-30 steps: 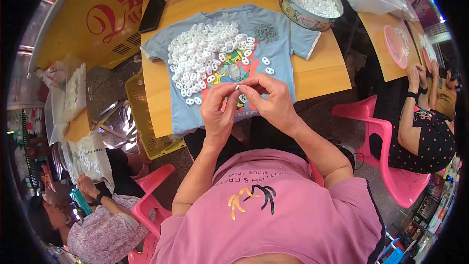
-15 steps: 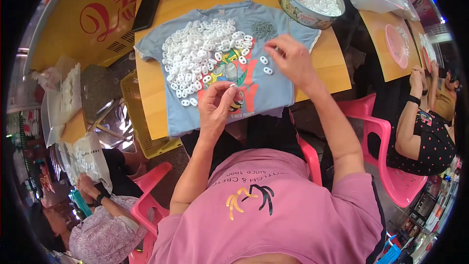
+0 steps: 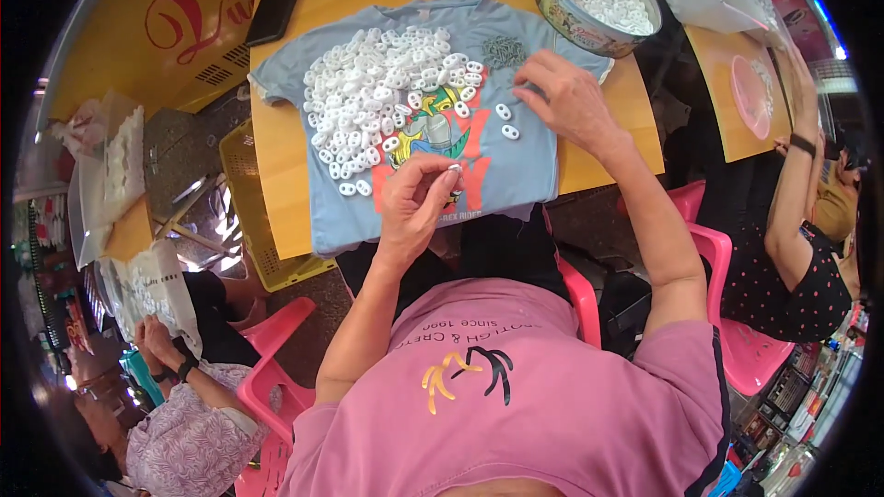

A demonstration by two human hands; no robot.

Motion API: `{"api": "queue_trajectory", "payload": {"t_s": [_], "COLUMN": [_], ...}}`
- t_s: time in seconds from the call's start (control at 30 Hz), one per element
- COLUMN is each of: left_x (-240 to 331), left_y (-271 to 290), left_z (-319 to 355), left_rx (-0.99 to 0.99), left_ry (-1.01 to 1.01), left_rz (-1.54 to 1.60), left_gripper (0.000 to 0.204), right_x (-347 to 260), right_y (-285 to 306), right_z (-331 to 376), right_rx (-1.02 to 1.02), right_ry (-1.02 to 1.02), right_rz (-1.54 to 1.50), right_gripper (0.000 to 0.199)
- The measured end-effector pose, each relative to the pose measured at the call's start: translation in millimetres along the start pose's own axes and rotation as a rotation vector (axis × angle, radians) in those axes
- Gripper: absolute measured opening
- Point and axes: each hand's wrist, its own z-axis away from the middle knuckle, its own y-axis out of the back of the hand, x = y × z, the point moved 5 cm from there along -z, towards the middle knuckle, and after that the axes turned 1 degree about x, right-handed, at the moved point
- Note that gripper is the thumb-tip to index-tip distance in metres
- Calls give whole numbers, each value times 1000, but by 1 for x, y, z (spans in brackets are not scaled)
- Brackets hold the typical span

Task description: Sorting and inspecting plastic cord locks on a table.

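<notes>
My left hand [image 3: 414,207] is closed, thumb against fingers, on a small white oval plastic piece [image 3: 455,168] in front of the shirt's print. My right hand [image 3: 573,103] hovers over the right part of the shirt with fingers curled and tips close together. Whatever is between those tips is too small to make out. Just beyond its fingers lies a pile of small dark screws [image 3: 504,52]. Two loose white two-holed pieces [image 3: 503,111] rest left of this hand. A large heap of the same white pieces [image 3: 373,83] covers the shirt's left and middle.
A blue T-shirt [image 3: 345,221] is spread over the wooden table [image 3: 276,175]. At the far right stands a round tin [image 3: 589,35] of white pieces; a black phone [image 3: 275,7] lies far left. People sit either side, near a pink chair [image 3: 276,350] and a pink plate [image 3: 750,97].
My right hand has shifted slightly right, with its fingers nearer the screw pile. My left hand keeps its pinch on the white piece. The person at right has raised an arm toward a tray.
</notes>
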Motion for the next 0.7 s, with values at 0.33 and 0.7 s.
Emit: {"api": "queue_trajectory", "payload": {"t_s": [0.33,0.7], "left_x": [6,6], "left_y": [-2,-3], "left_z": [-1,-3], "left_rx": [26,14], "left_ry": [-33,-70], "left_rz": [16,-10], "left_gripper": [8,7], "right_x": [3,0], "right_y": [-1,-8], "right_z": [4,-7], "right_rx": [-13,-101], "right_ry": [-30,-13], "right_rz": [-8,68], "right_gripper": [10,11]}}
